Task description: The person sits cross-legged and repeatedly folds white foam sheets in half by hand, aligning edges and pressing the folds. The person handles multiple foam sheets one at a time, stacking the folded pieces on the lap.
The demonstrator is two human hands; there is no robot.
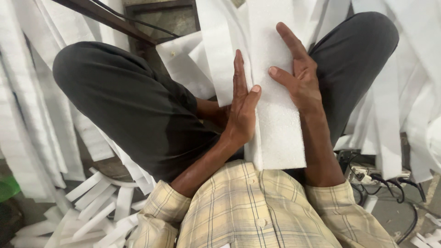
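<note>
Near the middle of the frame the left hand (241, 103) stands on edge against the left side of a stack of white foam sheets (275, 115), fingers straight and pointing up the frame, thumb bent over onto the top face; it presses flat rather than clenching. The right hand (298, 76) lies open on the top sheet, just right of centre, fingers spread and thumb reaching toward the left hand, so the stack is squeezed between a side brace and a downward palm, a hold that looks meant to keep the sheet edges flush. The stack itself runs from the upper centre of the frame down to the lower centre, where its near end butts against the person's checked shirt (248, 206), which seems to serve as a stop for squaring the ends. It rests in the lap between two raised knees in dark trousers (133, 101), one at the upper left and one at the upper right. More long foam strips (27, 101) hang down the left edge and the right edge, and short offcuts (92, 202) lie on the floor at the lower left. At the lower right a power strip with black cables (372, 177) sits on the floor.
</note>
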